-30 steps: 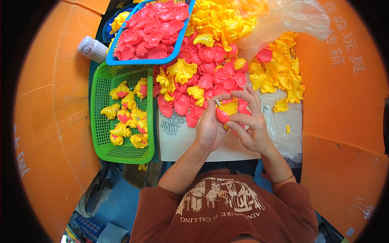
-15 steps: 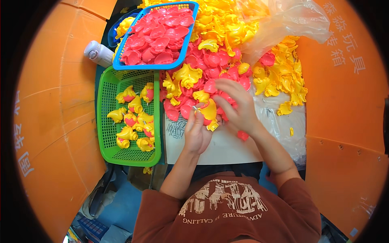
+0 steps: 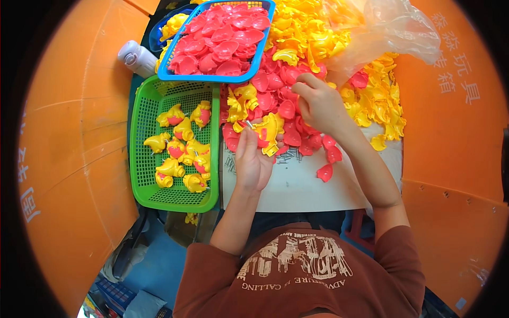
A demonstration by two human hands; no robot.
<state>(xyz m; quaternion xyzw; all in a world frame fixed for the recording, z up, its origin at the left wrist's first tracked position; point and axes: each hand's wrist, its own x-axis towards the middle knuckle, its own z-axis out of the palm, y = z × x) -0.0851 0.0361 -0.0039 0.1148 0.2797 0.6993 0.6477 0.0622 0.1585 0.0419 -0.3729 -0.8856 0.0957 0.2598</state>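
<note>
My left hand [image 3: 253, 165] is closed around a yellow toy part [image 3: 271, 126] with red inside it, held upright above the near edge of the pile. A small metal pin [image 3: 248, 124] sticks out by the thumb of that hand. My right hand [image 3: 322, 106] is over the heap of red shell pieces [image 3: 286, 109], its fingers curled together. Whatever those fingers hold, if anything, is hidden. Loose metal pins [image 3: 289, 155] lie on the white board [image 3: 302, 193], just right of my left hand.
A green basket [image 3: 136, 175] at left holds several yellow-and-red toy pieces. Behind it, a blue basket [image 3: 212, 78] is full of red shells, with a white bottle [image 3: 139, 58] beside it. Yellow parts [image 3: 313, 37] and a clear bag [image 3: 397, 32] lie at the back. Orange panels [image 3: 445, 132] stand on both sides.
My right hand has moved away from the toy part and out over the red pieces, its fingers now curled. More red pieces lie at the near right. My left hand keeps its hold.
</note>
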